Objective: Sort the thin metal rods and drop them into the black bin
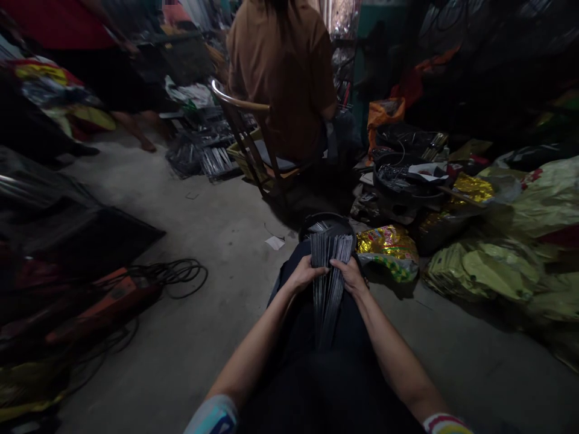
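A bundle of thin grey metal strips (329, 289) stands upright over my lap, fanned into two parts at the top. My left hand (309, 272) grips its left part, thumb across the front. Around the right part my right hand (349, 274) is closed, its thumb also on the front face. The far ends of my fingers are hidden behind the strips. Just beyond the bundle sits a dark round tub (328, 222) with more such strips in it.
A person in a brown shirt (280, 78) sits ahead on a wooden chair (242, 108). To the right lie a gold packet (386, 244), yellowish sacks (488, 271) and a dark basin (407, 175). Black cable (181, 274) coils on the floor at left.
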A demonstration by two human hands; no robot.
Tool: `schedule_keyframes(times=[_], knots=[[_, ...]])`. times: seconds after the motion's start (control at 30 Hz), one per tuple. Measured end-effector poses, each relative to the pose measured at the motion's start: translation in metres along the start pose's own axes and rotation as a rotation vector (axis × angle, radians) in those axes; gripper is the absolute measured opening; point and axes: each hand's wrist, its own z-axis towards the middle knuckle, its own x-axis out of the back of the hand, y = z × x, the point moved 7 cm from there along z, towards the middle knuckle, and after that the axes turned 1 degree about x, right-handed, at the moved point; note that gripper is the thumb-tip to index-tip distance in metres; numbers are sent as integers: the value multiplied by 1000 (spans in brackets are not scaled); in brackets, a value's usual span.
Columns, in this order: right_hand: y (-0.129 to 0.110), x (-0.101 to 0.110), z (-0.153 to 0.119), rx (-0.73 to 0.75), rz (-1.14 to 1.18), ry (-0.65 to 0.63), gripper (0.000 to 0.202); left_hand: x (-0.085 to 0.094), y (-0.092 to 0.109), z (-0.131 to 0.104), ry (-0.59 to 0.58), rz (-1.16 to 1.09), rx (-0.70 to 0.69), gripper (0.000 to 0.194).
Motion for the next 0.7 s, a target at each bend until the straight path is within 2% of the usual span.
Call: schedule_keyframes(times=[0.17,0.33,0.43,0.6,0.7], knots=[[-1,4,0,25,5,20,35,0,1,0,0,-17,4,41],[0,-3,-1,-30,52,-45,41,-6,5,3,-21,1,14,43],[-1,-2,0,-26,45,-30,43,-10,6,4,-49,-9,24,45],[3,3,3,-42,55,-11,36,-5,5,3,1,-5,25,44],[3,4,2,-43,59,12,34,-5,2,3,-7,-21,21,45]])
